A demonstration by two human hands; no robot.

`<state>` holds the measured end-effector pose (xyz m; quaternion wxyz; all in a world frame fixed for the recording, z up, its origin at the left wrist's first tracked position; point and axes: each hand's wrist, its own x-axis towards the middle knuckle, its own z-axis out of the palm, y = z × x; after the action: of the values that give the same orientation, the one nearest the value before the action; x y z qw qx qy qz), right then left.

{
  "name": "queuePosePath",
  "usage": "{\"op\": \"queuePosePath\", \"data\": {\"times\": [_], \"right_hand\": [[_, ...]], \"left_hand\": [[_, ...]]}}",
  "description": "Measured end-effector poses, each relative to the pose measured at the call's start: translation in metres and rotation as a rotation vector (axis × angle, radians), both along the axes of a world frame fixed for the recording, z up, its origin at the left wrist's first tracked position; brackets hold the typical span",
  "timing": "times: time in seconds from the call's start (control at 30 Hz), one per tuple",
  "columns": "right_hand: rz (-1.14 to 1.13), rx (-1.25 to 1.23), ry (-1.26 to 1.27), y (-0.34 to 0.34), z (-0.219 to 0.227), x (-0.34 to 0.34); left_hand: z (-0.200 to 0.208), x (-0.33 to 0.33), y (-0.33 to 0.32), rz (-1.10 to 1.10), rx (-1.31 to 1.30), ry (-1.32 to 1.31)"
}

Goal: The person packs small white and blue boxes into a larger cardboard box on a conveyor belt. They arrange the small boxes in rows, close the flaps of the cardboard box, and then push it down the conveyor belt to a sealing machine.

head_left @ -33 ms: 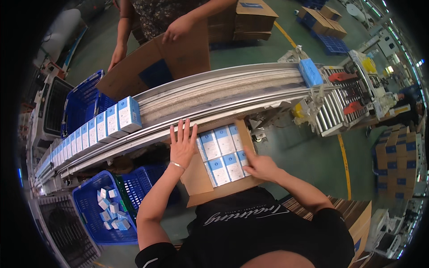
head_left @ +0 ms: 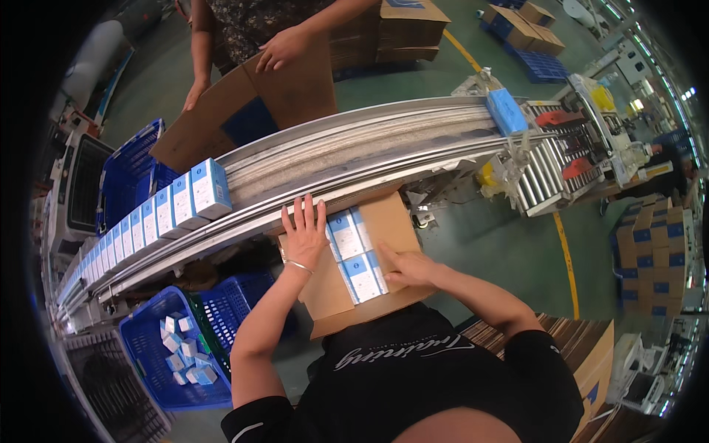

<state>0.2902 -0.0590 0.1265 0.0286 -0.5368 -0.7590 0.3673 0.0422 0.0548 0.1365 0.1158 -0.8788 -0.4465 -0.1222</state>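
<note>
In front of me is a cardboard carton (head_left: 330, 288) packed with white-and-blue small boxes (head_left: 362, 278); two rows of them show between its side flaps. My left hand (head_left: 305, 235) lies open, fingers spread, over the carton's far left corner beside the conveyor rail. On the right, the carton's flap (head_left: 395, 225) is folded inward and covers part of the boxes. My right hand (head_left: 410, 269) rests on that flap near its inner edge, fingers extended and holding nothing.
A conveyor (head_left: 295, 159) runs behind the carton, with a line of upright white-and-blue boxes (head_left: 210, 190) on its left and a blue pack (head_left: 506, 111) at right. Blue crates (head_left: 159, 402) stand left. Across the belt, a co-worker's hands hold a cardboard sheet (head_left: 303, 85).
The right flap has come down inward over the boxes, and my right hand has moved left with it. My left hand stays at the carton's far left corner.
</note>
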Motion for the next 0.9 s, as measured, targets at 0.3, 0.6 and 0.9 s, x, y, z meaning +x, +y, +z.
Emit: {"op": "queuePosePath", "data": {"times": [0.3,0.6,0.9], "right_hand": [[0.174,0.232,-0.238,-0.032,0.021,0.029],[-1.042,0.150,-0.059,0.032,-0.083,0.021],[-1.223,-0.014,0.051,-0.024,-0.141,0.235]], "left_hand": [[-0.061,-0.054,-0.059,-0.469,-0.582,-0.133],[-0.121,-0.115,-0.029,0.704,-0.754,-1.246],[-0.189,0.083,-0.050,0.789,-1.466,-1.813]]}}
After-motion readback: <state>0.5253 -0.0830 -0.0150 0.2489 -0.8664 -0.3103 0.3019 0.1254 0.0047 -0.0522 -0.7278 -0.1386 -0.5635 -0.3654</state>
